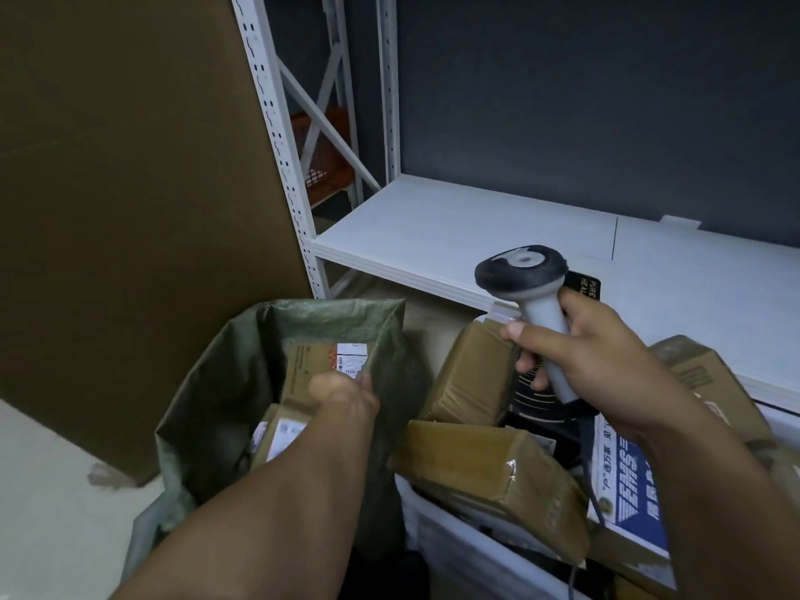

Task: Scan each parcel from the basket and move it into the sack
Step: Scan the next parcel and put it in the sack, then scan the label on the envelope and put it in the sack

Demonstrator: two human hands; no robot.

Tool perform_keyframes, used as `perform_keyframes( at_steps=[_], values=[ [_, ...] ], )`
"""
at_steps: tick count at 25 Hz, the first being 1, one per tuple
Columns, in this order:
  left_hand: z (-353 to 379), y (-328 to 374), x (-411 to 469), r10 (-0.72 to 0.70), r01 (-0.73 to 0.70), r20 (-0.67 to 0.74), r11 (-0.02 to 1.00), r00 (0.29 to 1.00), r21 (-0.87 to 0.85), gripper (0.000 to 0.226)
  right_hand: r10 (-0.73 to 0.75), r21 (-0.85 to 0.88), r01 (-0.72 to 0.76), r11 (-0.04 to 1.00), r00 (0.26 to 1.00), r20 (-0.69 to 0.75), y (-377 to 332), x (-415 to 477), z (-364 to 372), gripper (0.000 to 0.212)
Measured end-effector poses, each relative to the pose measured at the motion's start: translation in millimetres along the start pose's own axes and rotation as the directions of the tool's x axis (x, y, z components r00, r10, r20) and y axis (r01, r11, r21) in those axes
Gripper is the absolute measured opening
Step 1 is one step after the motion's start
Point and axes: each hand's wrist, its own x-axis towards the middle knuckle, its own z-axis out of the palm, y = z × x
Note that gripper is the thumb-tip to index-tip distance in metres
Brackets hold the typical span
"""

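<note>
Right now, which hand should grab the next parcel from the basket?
Left. The right hand grips the scanner over the basket parcels, so it's busy. The left hand is in the sack at a parcel, grip hidden, but holds no tool.

The sack [203, 396] is made of coarse woven green plastic cloth, matt. The parcels [489, 469] are wrapped in glossy, wrinkled brown tape. The basket [454, 549] is of smooth white plastic. The barcode scanner [530, 292] is formed of smooth grey plastic with a matt black head. The shelf [454, 227] is of white painted metal, and the leaning sheet [130, 188] is of matt brown cardboard.
</note>
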Motion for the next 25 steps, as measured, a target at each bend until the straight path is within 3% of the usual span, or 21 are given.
perform_keyframes(
  at_steps=[4, 7, 10, 13, 17, 19, 20, 22, 23, 24, 25],
  values=[
    [4.8, -14.4, 6.2, 0.008, -0.006, 0.028, 0.997, 1.000, -0.073, 0.054, 0.001, 0.031, -0.001, 1.000, 1.000, -0.017, 0.2, -3.9, -5.4, 0.015],
    [16.8, -28.3, -15.2, 0.043, -0.055, 0.105, 0.992, 0.993, 0.110, 0.046, 0.004, 0.071, -0.001, 0.997, 0.999, -0.038, 2.9, -7.0, -14.1, 0.011],
    [29.1, -49.4, -39.2, -0.017, -0.091, 0.261, 0.913, 0.965, 0.397, 0.034, 0.024, 0.073, -0.018, 0.997, 0.996, -0.086, 7.3, -11.1, -26.5, 0.013],
    [37.2, -69.6, -61.3, -0.101, -0.218, 0.407, 0.715, 0.908, 0.664, 0.017, 0.065, 0.085, -0.055, 0.995, 0.990, -0.121, 13.7, -16.1, -41.0, 0.018],
    [38.8, -94.8, -93.1, -0.105, -0.408, 0.526, 0.512, 0.844, 0.756, 0.011, 0.107, 0.096, -0.092, 0.991, 0.980, -0.167, 20.3, -24.3, -56.9, 0.019],
    [37.1, -104.3, -107.6, -0.111, -0.524, 0.617, 0.425, 0.779, 0.738, 0.024, 0.128, 0.101, -0.109, 0.989, 0.970, -0.208, 23.3, -28.2, -63.8, 0.018],
    [37.8, -111.1, -108.4, -0.095, -0.627, 0.683, 0.320, 0.724, 0.710, 0.033, 0.141, 0.100, -0.121, 0.988, 0.963, -0.231, 25.4, -30.2, -67.9, 0.017],
    [39.1, -123.0, -110.5, -0.073, -0.826, 0.824, 0.011, 0.561, 0.563, 0.044, 0.168, 0.095, -0.147, 0.985, 0.945, -0.281, 30.1, -34.6, -77.4, 0.015],
    [38.8, -128.7, -114.2, -0.075, -0.869, 0.867, -0.084, 0.493, 0.487, 0.041, 0.181, 0.089, -0.162, 0.983, 0.936, -0.302, 32.0, -36.4, -81.7, 0.014],
    [38.4, -136.1, -121.3, -0.119, -0.889, 0.882, -0.110, 0.456, 0.445, 0.034, 0.194, 0.083, -0.176, 0.981, 0.927, -0.322, 34.1, -38.9, -86.1, 0.014],
    [36.7, -143.5, -126.0, -0.181, -0.889, 0.871, -0.142, 0.457, 0.436, 0.025, 0.203, 0.087, -0.185, 0.979, 0.919, -0.339, 35.5, -41.5, -89.8, 0.014]
  ],
)
